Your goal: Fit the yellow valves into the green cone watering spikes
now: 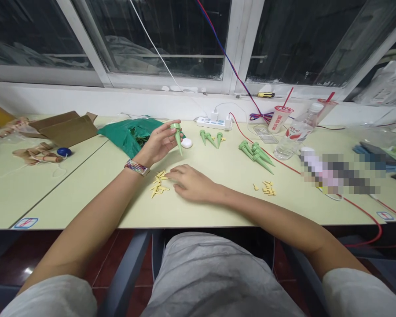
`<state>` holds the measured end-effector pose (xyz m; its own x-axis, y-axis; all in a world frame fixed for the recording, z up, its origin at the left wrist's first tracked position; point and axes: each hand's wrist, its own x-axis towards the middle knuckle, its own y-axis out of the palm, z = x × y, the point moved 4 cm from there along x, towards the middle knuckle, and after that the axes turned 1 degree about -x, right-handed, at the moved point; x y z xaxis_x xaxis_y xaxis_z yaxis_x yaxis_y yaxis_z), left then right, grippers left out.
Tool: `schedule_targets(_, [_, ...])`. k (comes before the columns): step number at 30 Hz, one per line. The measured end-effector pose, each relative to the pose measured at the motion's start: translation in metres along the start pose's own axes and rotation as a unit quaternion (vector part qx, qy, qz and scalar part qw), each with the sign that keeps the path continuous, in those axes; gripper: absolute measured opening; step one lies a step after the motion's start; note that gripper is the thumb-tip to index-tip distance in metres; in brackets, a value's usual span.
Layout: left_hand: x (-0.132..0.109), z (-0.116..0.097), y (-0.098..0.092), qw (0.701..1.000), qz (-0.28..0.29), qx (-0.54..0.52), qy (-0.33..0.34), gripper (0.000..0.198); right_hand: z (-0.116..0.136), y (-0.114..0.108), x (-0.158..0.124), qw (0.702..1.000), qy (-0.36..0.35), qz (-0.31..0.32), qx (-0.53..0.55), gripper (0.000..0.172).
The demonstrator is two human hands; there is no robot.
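Note:
My left hand (158, 144) is closed on a green plastic spike (178, 140), its wide capped end up and its point hanging down. On the table below, my right hand (196, 184) reaches to the left with its fingers stretched out and the thumb apart. Its fingertips are at the edge of a pile of small yellow plastic pegs (157, 189); I see nothing gripped in them. Behind the raised spike lies a white oval object (186, 143). Several more green spikes (255, 154) lie in a group to the right, and a few others (211, 138) lie farther back.
A second pile of yellow pegs (269, 188) lies to the right. A green plastic bag (128, 134) and an opened cardboard box (66, 127) are at the left. Toward the back are a power strip (214, 123), a water bottle (295, 134) and a cup (280, 119). A red cable (288, 168) crosses the right side.

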<state>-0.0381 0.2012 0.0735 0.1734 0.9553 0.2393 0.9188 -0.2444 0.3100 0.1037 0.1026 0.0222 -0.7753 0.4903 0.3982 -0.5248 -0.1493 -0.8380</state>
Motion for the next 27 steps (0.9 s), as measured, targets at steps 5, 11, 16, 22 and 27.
schedule_targets(5, [-0.001,-0.001,0.000,1.000,-0.003,-0.015,0.005,0.036,-0.001,0.012,0.011,0.997,-0.020,-0.013,-0.074,0.028])
schedule_targets(11, [-0.002,-0.002,-0.002,1.000,-0.004,-0.013,0.005,0.033,-0.016,-0.010,-0.021,0.997,-0.022,-0.040,-0.057,0.019])
schedule_targets(16, [-0.004,0.004,0.000,1.000,-0.014,0.004,-0.017,0.037,-0.037,-0.037,-0.051,0.996,0.047,-0.049,-0.059,0.008])
schedule_targets(22, [-0.010,0.009,0.008,0.999,-0.003,0.033,-0.018,0.036,-0.056,-0.049,-0.058,0.990,0.123,-0.008,-0.067,0.019])
schedule_targets(27, [-0.014,0.018,0.015,0.996,0.053,0.065,-0.043,0.049,-0.062,-0.056,-0.060,0.986,0.165,0.008,-0.017,0.017])
